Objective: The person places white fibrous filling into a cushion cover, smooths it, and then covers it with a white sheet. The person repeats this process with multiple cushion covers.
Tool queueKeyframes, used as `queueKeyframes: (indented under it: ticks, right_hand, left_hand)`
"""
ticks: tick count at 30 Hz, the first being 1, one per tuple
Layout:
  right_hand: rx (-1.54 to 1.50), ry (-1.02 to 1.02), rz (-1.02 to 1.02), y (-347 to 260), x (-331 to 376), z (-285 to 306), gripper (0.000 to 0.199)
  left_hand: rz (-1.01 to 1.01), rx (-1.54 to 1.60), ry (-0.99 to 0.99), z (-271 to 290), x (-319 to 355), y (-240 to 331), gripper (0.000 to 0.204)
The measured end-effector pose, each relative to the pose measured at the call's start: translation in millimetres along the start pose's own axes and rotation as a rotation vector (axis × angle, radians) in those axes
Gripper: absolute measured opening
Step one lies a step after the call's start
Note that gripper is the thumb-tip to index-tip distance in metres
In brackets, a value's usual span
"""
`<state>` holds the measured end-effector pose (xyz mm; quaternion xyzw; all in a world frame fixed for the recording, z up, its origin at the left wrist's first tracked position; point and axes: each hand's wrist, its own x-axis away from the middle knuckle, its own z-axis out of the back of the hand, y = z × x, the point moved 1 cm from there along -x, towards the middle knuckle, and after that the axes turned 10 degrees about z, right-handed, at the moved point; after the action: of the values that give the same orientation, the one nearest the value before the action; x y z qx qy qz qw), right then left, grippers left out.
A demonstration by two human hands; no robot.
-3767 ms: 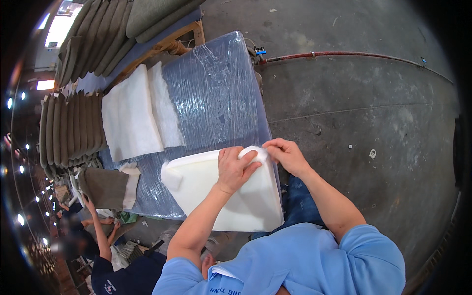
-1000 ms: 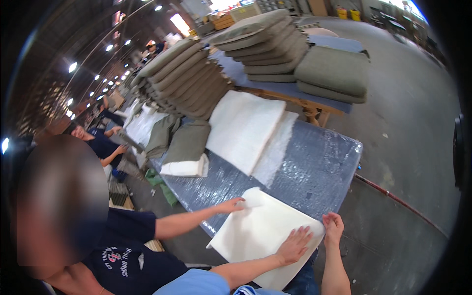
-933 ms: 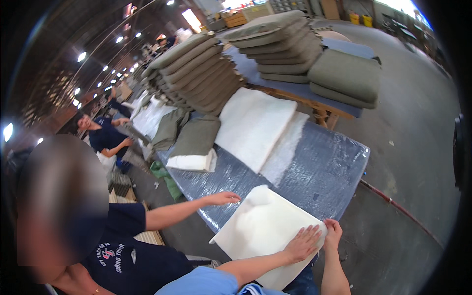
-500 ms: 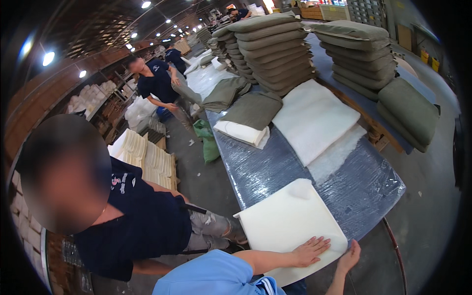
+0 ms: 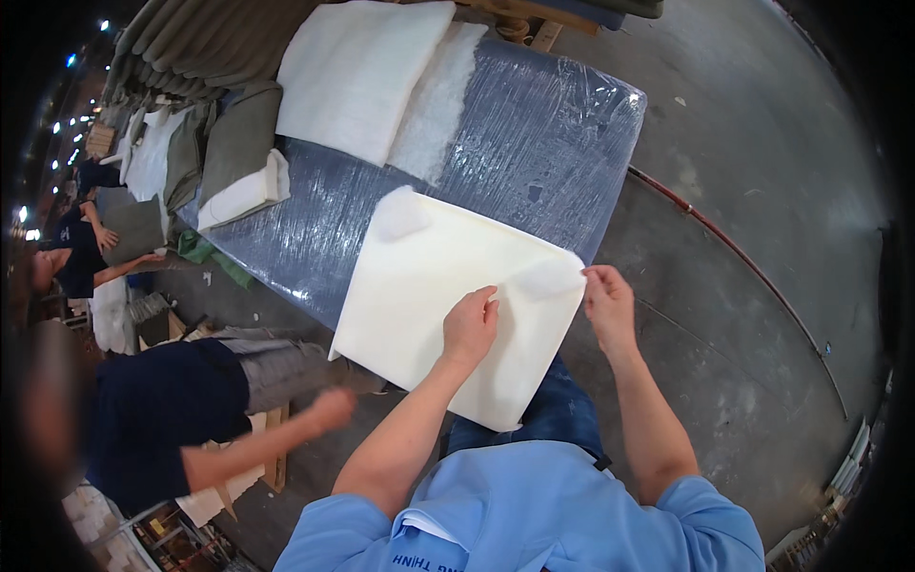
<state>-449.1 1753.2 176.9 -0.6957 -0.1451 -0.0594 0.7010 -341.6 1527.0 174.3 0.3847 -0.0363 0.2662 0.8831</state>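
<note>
A cream foam cushion pad [image 5: 419, 286] lies at the near end of the plastic-wrapped table and reaches over its edge toward my body. Thin tufts of white fibre wadding cover its two far corners: one wadding patch [image 5: 400, 217] at the left, another wadding patch [image 5: 543, 279] at the right. My right hand [image 5: 610, 303] pinches the right patch at the foam's corner. Above the middle of the pad is my left hand [image 5: 469, 327], its fingers loosely bent, thumb and forefinger apart, holding nothing.
White wadding sheets [image 5: 357, 81] lie farther along the wrapped table [image 5: 543, 143], beside folded grey-green covers [image 5: 238, 133] and stacked cushions [image 5: 200, 43]. A co-worker [image 5: 172, 400] stands close at my left, forearm extended. A reddish hose [image 5: 724, 238] runs across the floor at right.
The view has tilted down toward the pad. My left hand has lifted from lying flat on the foam. My right hand now grips the far right corner, where a wadding patch now shows.
</note>
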Motion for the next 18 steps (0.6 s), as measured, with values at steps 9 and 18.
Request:
queueKeyframes:
  ticks: [9, 18]
  right_hand:
    - [0.260, -0.264, -0.125, 12, -7, -70, 0.026]
    - [0.540, -0.243, 0.055, 19, -14, -73, 0.028]
  left_hand:
    - [0.041, -0.087, -0.107, -31, -25, 10, 0.038]
    - [0.077, -0.174, -0.170, -40, -48, 10, 0.018]
